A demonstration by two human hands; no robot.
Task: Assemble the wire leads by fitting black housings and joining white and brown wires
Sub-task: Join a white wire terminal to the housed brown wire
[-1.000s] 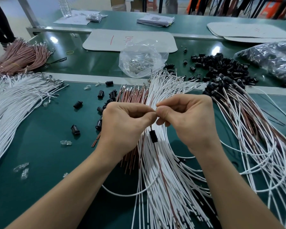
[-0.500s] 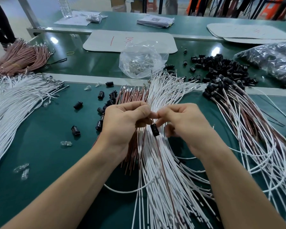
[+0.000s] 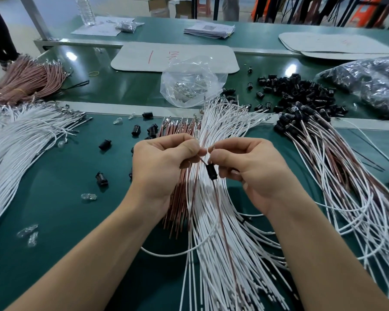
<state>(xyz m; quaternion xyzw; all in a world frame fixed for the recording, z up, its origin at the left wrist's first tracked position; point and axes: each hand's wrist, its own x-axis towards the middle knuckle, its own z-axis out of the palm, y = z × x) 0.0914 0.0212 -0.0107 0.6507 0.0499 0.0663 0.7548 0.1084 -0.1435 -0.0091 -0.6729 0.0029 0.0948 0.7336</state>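
Left hand (image 3: 164, 162) pinching brown wire (image 3: 220, 212), black housing (image 3: 211, 172) on it, right hand (image 3: 249, 169) pinching wire tip (image 3: 212, 148)

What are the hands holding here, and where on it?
The left hand pinches the brown wire just above the black housing strung on it. The right hand pinches a thin piece at its fingertips, too small to identify.

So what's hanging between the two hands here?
A small black plastic housing on a thin brown wire, between the left hand and right hand; head view.
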